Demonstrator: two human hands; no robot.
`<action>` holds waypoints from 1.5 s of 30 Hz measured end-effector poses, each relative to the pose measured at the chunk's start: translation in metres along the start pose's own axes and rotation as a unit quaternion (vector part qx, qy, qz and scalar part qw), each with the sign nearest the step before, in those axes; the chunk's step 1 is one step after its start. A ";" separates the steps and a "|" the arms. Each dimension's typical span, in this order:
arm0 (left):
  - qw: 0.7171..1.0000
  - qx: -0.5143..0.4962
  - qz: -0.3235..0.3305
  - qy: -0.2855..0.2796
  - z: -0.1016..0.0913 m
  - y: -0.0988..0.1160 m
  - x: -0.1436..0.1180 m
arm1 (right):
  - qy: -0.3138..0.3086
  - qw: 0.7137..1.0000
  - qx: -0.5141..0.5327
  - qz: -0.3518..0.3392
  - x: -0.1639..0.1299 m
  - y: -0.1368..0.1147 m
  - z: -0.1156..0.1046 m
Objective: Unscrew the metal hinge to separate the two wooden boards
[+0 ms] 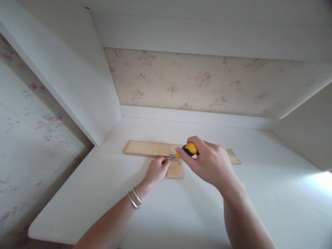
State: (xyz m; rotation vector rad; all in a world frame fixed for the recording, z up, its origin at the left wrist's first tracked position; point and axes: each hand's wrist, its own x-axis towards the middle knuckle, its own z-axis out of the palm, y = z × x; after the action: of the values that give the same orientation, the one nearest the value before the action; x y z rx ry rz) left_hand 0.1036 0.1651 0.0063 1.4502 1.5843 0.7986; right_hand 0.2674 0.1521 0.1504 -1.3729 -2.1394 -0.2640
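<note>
I have a long wooden strip [150,148] lying flat on the white table [181,214], with a short wooden piece [175,170] butted against its near edge. A small metal hinge [173,157] sits across the joint between them. My right hand [207,162] is closed around the yellow-and-black screwdriver [190,148], its tip down at the hinge. My left hand [157,170], fingers curled, pinches just left of the hinge, steadying it. I judge the hinge is placed but its fastening unfinished; I cannot tell how many screws are in.
</note>
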 end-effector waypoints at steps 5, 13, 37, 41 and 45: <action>1.000 -0.008 -0.002 -0.009 0.002 -0.003 0.000 | -0.013 0.999 -0.043 -0.003 -0.003 -0.004 -0.001; 1.000 -0.022 -0.003 -0.008 0.003 -0.004 -0.001 | -0.043 0.999 -0.024 0.009 -0.001 -0.003 -0.001; 0.996 -0.078 -0.038 -0.016 0.003 -0.006 0.002 | -0.095 0.993 0.053 0.040 0.001 -0.011 -0.011; 0.996 -0.081 -0.040 -0.017 0.002 -0.004 0.001 | -0.059 0.994 0.033 0.091 0.003 -0.013 0.003; 0.996 -0.078 -0.044 -0.019 0.002 -0.004 0.001 | -0.048 0.991 0.049 0.115 0.005 -0.010 0.010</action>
State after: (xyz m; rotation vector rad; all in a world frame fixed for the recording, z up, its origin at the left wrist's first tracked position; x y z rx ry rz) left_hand 0.1037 0.1657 0.0013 1.2695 1.5111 0.8199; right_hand 0.2540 0.1557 0.1464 -1.5845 -2.0169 -0.0025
